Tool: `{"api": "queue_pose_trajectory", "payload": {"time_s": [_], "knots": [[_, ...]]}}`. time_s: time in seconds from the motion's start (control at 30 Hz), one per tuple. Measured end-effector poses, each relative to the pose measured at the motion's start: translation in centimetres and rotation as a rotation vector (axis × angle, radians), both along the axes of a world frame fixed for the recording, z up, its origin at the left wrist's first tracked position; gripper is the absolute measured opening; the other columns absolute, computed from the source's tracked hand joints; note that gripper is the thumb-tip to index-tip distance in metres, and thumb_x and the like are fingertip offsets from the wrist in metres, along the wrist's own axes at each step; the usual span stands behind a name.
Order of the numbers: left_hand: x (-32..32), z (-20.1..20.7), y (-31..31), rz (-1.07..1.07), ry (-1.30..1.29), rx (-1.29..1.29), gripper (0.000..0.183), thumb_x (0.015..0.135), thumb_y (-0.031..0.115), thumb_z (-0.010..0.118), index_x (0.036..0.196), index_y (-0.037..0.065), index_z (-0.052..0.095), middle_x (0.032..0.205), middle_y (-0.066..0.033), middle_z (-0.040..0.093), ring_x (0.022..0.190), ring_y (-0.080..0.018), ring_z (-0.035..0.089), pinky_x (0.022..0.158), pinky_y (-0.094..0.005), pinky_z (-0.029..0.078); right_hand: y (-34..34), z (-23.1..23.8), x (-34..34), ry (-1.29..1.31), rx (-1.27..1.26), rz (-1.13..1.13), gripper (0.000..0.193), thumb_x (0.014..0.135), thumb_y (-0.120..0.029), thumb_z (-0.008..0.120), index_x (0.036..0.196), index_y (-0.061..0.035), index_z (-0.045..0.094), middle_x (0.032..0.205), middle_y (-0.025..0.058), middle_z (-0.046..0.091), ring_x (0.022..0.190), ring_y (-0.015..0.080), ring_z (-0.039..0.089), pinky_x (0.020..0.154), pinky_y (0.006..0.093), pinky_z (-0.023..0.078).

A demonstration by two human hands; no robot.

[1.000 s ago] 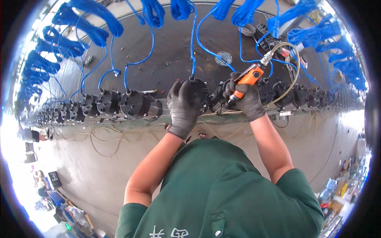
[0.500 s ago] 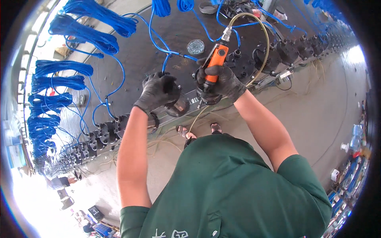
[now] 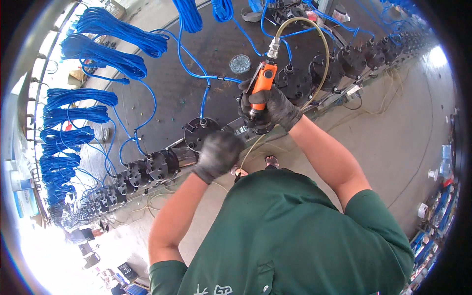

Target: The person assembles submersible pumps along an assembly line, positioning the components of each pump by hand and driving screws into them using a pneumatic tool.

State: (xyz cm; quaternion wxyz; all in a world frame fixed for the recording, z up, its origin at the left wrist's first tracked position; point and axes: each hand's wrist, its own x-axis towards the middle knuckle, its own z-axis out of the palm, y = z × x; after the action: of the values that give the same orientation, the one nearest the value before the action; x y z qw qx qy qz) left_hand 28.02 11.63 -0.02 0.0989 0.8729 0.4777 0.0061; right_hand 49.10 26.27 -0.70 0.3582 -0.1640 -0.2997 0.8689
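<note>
My right hand [image 3: 278, 105], in a black glove, is wrapped round an orange handheld air tool [image 3: 263, 81] with a lever along its side. A clear, yellowish hose [image 3: 322, 42] loops from the metal fitting at its top. The tool's lower end is over a round black housing [image 3: 258, 125], partly hidden by the hand. Smeared by motion, my gloved left hand [image 3: 219, 155] is beside another round black housing [image 3: 196, 130], which has a blue cable [image 3: 204, 101] plugged into its top. What its fingers do is not visible.
More black housings [image 3: 160, 164] line the dark bench's near edge on both sides. Bundled blue cables [image 3: 110, 29] hang at the left and far side. A round dish of small bits [image 3: 240, 64] sits on the bench [image 3: 167, 93]. Hoses [image 3: 147, 204] lie on the floor.
My left hand has moved right and nearer to me, off the housing at the blue cable, which now shows. The right hand and air tool have shifted slightly left.
</note>
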Motion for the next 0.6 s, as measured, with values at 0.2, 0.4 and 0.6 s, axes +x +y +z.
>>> {"api": "queue_pose_trajectory", "payload": {"time_s": [0.2,0.4,0.6], "knots": [[3.3,-16.1,2.2,-0.128,0.411,-0.031,0.025,0.090,0.011,0.058,0.109,0.009,0.073,0.107,-0.0085,0.069,0.102,-0.0274,0.066,0.087,-0.0412,0.053,-1.8,2.3,-1.6,-0.205,0.316,-0.116,0.049,0.069,-0.006,0.074,0.116,0.0016,0.061,0.086,0.0104,0.070,0.081,0.0194,0.069,0.074,0.0316,0.056],[5.2,-19.4,9.2,0.077,0.545,0.030,0.026,0.089,0.012,0.058,0.111,0.009,0.072,0.110,-0.0090,0.068,0.104,-0.0275,0.065,0.090,-0.0420,0.052,-3.3,4.4,-3.6,-0.213,0.564,-0.118,0.043,0.074,-0.005,0.085,0.110,-0.0078,0.061,0.096,-0.0016,0.067,0.088,0.0095,0.063,0.081,0.0273,0.053],[4.8,-19.9,9.9,0.142,0.572,-0.001,0.028,0.089,0.013,0.059,0.113,0.009,0.071,0.113,-0.0095,0.068,0.107,-0.0276,0.064,0.092,-0.0429,0.051,-3.3,3.8,-6.5,-0.066,0.437,-0.003,0.046,0.079,0.001,0.083,0.119,-0.0052,0.063,0.103,0.0000,0.067,0.095,0.0110,0.064,0.089,0.0311,0.056]]}}
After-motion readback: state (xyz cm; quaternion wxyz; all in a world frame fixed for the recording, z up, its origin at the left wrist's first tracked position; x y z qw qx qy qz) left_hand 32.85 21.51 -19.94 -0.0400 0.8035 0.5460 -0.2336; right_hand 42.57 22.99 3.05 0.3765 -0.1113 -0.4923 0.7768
